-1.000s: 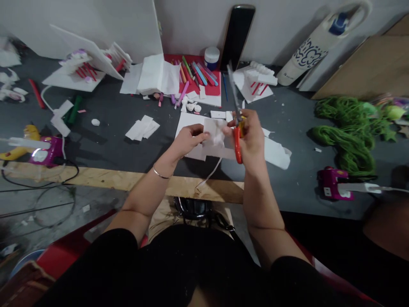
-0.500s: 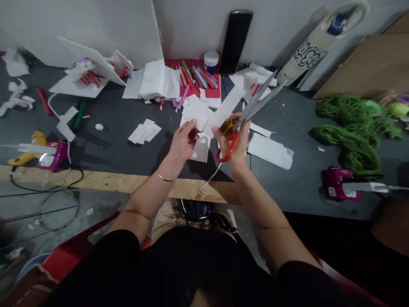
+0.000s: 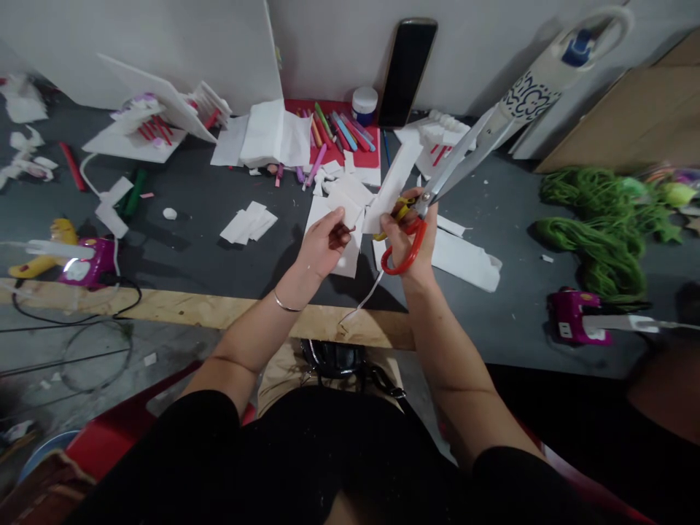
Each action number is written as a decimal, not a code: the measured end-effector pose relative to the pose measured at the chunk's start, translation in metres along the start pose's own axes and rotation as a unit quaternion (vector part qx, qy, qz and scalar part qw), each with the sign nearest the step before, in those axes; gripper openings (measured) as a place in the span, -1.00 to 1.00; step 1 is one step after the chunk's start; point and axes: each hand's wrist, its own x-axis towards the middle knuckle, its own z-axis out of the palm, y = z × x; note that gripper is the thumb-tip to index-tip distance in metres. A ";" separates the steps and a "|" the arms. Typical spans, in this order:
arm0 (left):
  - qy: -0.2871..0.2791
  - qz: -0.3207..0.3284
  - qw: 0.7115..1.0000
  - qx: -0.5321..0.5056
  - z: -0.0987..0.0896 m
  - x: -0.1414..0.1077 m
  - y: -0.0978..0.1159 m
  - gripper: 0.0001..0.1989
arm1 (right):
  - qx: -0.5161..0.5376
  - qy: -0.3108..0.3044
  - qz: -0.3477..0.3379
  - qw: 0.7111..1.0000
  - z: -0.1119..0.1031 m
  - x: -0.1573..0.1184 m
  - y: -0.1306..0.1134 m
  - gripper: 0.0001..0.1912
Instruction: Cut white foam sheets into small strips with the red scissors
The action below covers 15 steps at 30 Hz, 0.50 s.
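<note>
Lightly pinched in left hand (image 3: 322,246): flimsy white sheet (image 3: 350,211), best held at edges; right hand (image 3: 409,237) clamped on scissors (image 3: 456,164).

Dark grey table (image 3: 186,219) carries a red sheet (image 3: 292,107) bearing assorted coloured pastels (image 3: 342,131), with a white-lidded jar (image 3: 364,104) at its rear edge. A smartphone (image 3: 405,73) leans upright against the wall (image 3: 339,44). A white stack of paper (image 3: 267,135) sits left of the red sheet; loose white offcuts (image 3: 249,222) lie nearer the front. Two white models with red sticks (image 3: 147,120) (image 3: 437,138) stand at the rear. Green yarn (image 3: 593,233) lies at right. Magenta glue guns (image 3: 82,266) (image 3: 569,317) lie on either side. A wooden plank (image 3: 219,306) runs along the front edge.
</note>
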 end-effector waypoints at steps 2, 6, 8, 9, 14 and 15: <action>-0.001 -0.023 0.999 -0.024 0.002 -0.001 0.002 -0.67 | -0.019 0.001 -0.015 1.000 -0.007 0.004 0.002 -0.41; -0.007 -0.033 0.999 -0.038 0.001 -0.001 0.003 -0.73 | -0.019 -0.008 -0.024 0.999 -0.018 0.009 0.002 -0.44; -0.014 -0.021 0.999 -0.028 0.000 0.001 0.001 -0.73 | -0.005 -0.019 -0.025 0.999 -0.019 0.009 0.003 -0.43; -0.017 -0.012 1.000 -0.018 -0.001 0.002 -0.001 -0.73 | 0.006 -0.027 -0.025 0.999 -0.018 0.008 0.003 -0.41; -0.018 0.020 0.999 0.018 -0.008 0.009 -0.002 -0.72 | 0.034 -0.035 0.018 0.999 -0.019 0.008 0.012 -0.34; -0.003 0.018 1.000 0.004 -0.010 0.011 0.000 -0.73 | 0.028 -0.024 0.018 0.999 -0.024 0.011 0.017 -0.36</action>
